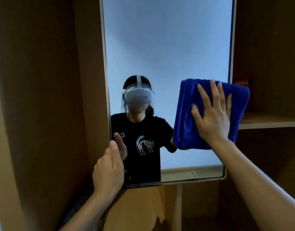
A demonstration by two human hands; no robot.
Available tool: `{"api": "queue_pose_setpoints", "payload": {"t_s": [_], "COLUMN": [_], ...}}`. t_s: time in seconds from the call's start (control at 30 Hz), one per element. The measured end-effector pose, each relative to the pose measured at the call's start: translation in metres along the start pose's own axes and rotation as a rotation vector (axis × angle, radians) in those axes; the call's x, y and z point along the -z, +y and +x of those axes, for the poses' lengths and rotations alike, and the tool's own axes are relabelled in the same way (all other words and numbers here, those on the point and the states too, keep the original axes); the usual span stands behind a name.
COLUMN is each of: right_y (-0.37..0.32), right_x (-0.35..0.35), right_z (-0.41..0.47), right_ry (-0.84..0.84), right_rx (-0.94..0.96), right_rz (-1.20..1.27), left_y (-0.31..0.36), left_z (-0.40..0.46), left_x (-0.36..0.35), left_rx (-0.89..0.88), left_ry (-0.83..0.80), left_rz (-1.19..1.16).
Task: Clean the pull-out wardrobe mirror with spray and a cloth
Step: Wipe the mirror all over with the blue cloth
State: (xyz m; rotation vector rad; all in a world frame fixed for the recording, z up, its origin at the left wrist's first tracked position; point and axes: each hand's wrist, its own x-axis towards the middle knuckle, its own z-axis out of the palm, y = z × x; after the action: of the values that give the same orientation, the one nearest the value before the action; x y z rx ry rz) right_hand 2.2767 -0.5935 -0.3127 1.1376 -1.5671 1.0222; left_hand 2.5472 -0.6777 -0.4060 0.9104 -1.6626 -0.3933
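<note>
Pressed the blue cloth (210, 112) flat on the mirror (166, 47) with right hand (213, 117) fingers spread, left hand (110, 169) gripping its edge.

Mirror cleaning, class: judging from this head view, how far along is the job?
Done: mirror is out. In hand: the right hand presses a folded blue cloth flat on the glass's lower right; the left hand holds the left edge. Left: cannot tell how much; no spray bottle shows.
</note>
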Motion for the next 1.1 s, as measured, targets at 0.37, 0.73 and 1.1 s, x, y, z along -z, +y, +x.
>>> {"api": "queue_pose_setpoints", "payload": {"t_s": [0.37,0.73,1.1], "right_y": [0.006,0.007,-0.080], "right_x": [-0.019,-0.029,-0.006], "right_z": [-0.080,-0.122,0.048], "right_ry": [-0.034,-0.079,0.054], "right_rx": [-0.007,0.005,-0.101], "right_rz": [-0.034,-0.055,0.005], "left_y": [0.009,0.049,0.050], "left_z": [-0.002,0.045,0.041], "left_x": [0.005,0.019,0.015], "left_rx": [0.033,-0.062,-0.044], "left_ry": [-0.046,0.065,0.074], "left_rz": [0.040,0.005,0.039]}}
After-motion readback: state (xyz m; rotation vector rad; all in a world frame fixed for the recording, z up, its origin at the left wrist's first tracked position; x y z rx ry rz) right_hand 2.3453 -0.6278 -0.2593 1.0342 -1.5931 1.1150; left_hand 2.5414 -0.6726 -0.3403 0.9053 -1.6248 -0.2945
